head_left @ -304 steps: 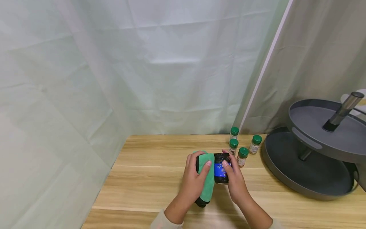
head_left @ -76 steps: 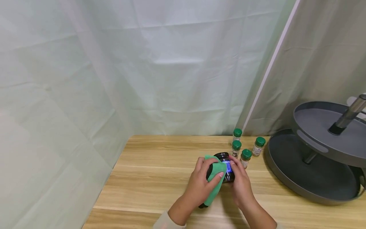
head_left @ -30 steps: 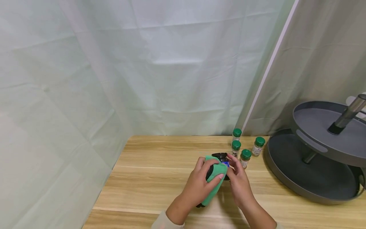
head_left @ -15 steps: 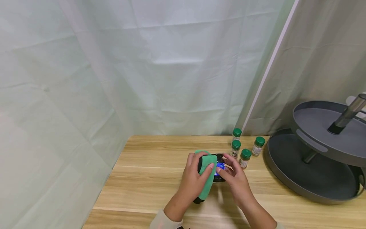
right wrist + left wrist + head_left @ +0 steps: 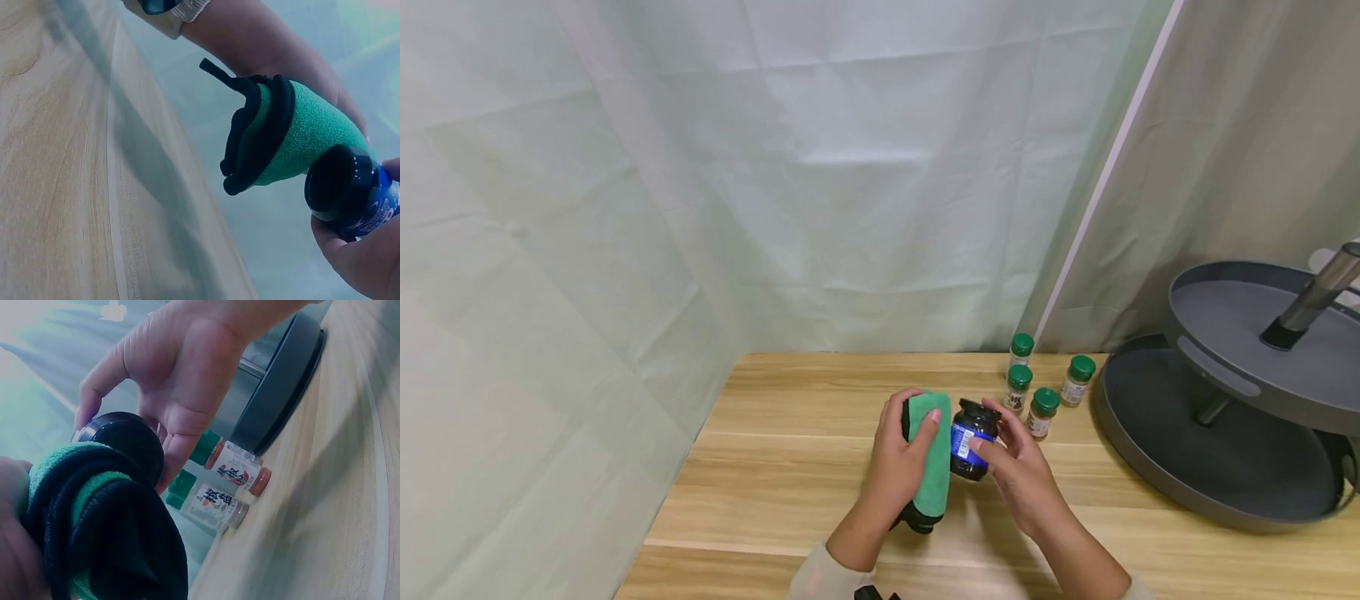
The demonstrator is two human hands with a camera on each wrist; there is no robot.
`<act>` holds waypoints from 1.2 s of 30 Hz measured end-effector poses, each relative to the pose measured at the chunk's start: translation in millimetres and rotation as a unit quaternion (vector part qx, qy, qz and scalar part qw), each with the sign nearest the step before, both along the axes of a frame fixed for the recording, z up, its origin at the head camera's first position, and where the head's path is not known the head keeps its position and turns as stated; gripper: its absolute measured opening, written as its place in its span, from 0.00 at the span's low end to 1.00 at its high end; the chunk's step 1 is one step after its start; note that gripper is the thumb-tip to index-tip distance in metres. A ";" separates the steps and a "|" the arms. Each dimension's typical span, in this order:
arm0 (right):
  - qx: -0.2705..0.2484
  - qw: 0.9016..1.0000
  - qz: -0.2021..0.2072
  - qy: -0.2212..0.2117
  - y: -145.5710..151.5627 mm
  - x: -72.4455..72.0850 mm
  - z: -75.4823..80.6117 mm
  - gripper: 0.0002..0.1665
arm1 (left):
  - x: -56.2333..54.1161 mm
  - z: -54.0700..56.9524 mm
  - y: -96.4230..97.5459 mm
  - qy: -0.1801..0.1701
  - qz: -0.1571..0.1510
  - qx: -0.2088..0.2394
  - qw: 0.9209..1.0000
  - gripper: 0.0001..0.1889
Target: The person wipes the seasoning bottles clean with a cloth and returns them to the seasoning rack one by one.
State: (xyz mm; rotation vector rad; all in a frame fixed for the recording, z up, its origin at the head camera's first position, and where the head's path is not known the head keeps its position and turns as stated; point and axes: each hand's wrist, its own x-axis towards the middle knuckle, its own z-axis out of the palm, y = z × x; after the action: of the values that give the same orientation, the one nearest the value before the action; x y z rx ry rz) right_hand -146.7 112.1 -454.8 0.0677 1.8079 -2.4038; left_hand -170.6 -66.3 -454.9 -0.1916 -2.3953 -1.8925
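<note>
My left hand (image 5: 895,467) grips a folded green cloth (image 5: 934,458) with black edging, thumb across its front. Just right of it, my right hand (image 5: 1018,475) holds a dark jar (image 5: 973,465) with a black lid and a blue label, thumb on the label. A white barcode patch faces up beside the thumb. Both things are held above the wooden table. In the right wrist view, the jar's dark base (image 5: 331,181) overlaps the cloth (image 5: 312,128); whether they touch I cannot tell. The left wrist view shows the cloth's folded black-edged end (image 5: 125,531) in front of the jar (image 5: 128,440).
Several small spice bottles with green caps (image 5: 1045,402) stand right behind the right hand. A dark grey two-tier round tray (image 5: 1225,500) with a metal post occupies the right side. Pale curtain (image 5: 880,208) hangs behind the wooden table (image 5: 760,467).
The left hand has drawn the cloth leftward, off the jar it covered a second ago. The jar has been turned in the right hand, so its barcode side now shows.
</note>
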 end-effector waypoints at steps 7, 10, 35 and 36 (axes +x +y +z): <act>-0.022 0.999 -0.020 0.035 0.0 1.8 2.2 0.37 | -1.3 1.3 0.2 -0.011 0.003 0.013 1.000 0.22; -0.036 0.998 -0.031 0.043 0.7 2.7 3.1 0.35 | -1.4 1.4 -0.1 -0.011 0.002 0.018 1.000 0.22; -0.109 0.985 -0.110 0.080 7.5 4.7 12.3 0.27 | 7.1 -9.1 15.8 -0.057 -0.040 -0.023 0.997 0.20; -0.112 0.984 -0.114 0.081 7.5 4.6 12.1 0.28 | 7.7 -9.5 16.5 -0.058 -0.040 -0.025 0.997 0.20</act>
State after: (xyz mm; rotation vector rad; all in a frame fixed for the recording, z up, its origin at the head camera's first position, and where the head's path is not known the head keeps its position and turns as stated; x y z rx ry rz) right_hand -142.1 119.7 -442.6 0.0605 1.6591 -2.8338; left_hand -162.9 -49.7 -464.4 -0.1902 -2.5495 -1.9289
